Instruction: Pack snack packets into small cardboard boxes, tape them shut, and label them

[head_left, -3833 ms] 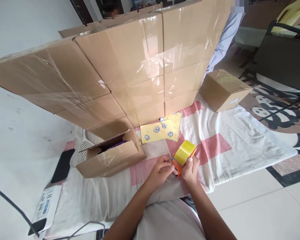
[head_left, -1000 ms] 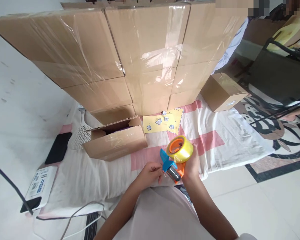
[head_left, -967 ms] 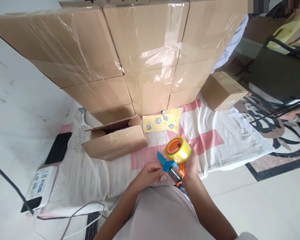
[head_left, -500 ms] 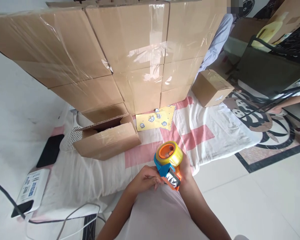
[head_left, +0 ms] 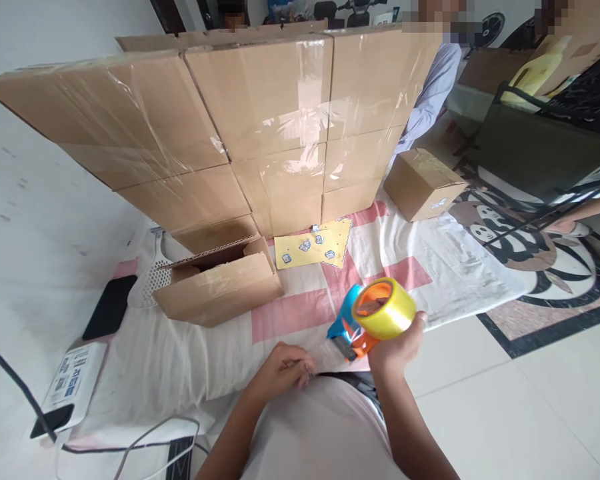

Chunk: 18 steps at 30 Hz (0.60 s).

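My right hand (head_left: pixel 397 347) grips a tape dispenser (head_left: pixel 343 327) with blue and orange parts, loaded with a wide roll of yellowish clear tape (head_left: pixel 393 312). To its left, close to my body, is my left hand (head_left: pixel 283 370). Its fingers are curled in and pressed together, and anything between them is too small to make out. Ahead of my left hand, an open cardboard box (head_left: pixel 225 287) lies on the cloth. Yellow printed cards (head_left: pixel 300 251) lie flat beside the box.
Taped cardboard boxes (head_left: pixel 275 93) form a wall at the back of the cloth-covered surface (head_left: pixel 220 353). A smaller box (head_left: pixel 420 187) stands at the right, near a person's sleeve (head_left: pixel 433 87). At the left are a white perforated paddle (head_left: pixel 155 280), a black phone (head_left: pixel 110 308) and cables (head_left: pixel 155 427).
My right hand has moved right with the tape dispenser and turned it, away from my left hand. The left hand has stayed near my body. The view has tilted up slightly.
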Motion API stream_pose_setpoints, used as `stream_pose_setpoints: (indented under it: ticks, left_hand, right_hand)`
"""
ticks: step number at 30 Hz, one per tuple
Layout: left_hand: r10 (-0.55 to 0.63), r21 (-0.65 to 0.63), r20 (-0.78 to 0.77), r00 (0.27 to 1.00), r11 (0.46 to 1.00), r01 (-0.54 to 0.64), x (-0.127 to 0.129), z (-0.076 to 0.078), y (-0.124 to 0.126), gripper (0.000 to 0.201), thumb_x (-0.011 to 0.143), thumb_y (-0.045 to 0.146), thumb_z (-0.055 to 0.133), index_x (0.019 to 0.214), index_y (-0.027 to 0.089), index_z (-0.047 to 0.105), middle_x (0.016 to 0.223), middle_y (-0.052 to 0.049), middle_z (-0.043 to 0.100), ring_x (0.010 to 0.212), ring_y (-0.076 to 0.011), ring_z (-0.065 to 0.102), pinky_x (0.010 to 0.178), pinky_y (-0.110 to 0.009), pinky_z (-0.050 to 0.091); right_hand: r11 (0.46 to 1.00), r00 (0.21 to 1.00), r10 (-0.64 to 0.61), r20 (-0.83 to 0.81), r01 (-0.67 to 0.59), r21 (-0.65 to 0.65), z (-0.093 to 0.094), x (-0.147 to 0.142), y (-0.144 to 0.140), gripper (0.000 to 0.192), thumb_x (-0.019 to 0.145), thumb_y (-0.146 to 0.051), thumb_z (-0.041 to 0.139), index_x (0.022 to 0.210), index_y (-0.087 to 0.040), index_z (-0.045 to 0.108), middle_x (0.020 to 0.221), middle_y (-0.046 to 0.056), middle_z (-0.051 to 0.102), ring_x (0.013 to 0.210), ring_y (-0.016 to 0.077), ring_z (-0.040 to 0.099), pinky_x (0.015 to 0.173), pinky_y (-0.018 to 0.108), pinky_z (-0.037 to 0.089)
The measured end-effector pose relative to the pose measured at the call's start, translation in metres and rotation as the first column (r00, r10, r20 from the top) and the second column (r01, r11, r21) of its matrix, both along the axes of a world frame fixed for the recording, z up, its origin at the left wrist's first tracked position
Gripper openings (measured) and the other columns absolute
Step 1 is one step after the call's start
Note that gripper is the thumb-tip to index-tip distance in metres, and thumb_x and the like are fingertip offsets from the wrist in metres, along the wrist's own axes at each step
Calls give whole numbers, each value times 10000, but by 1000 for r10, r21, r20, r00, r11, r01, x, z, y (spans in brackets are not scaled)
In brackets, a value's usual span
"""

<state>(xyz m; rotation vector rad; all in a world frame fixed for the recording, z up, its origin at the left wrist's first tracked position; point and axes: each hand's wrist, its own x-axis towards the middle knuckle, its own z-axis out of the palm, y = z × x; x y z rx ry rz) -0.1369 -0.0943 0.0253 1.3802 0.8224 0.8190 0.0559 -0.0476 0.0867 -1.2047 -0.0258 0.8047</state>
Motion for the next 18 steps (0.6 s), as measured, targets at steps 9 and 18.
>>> stream_pose_setpoints:
  ticks: [9,18]
  left_hand:
    - [72,-58,-29,997,996,-74,3,4,1,532,952,602,532,722,156,707,446,12,538,424,-117,531,517,-236,460]
    - [132,65,-142,981,990,-124,8,-5,5,524,916,537,584,528,186,617,556,-42,637,608,-154,585,682,-272,453]
  right_hand:
    - [993,996,-64,70,57,101,1,5,6,350,865,-588,586,894,-243,631,842,14,681,873,223,708,699,305,586]
    - [919,886,376,-273,-394,-12,13,-4,-12,302,832,-524,654,891,-229,628,739,-1,698,678,212,700,553,306,566]
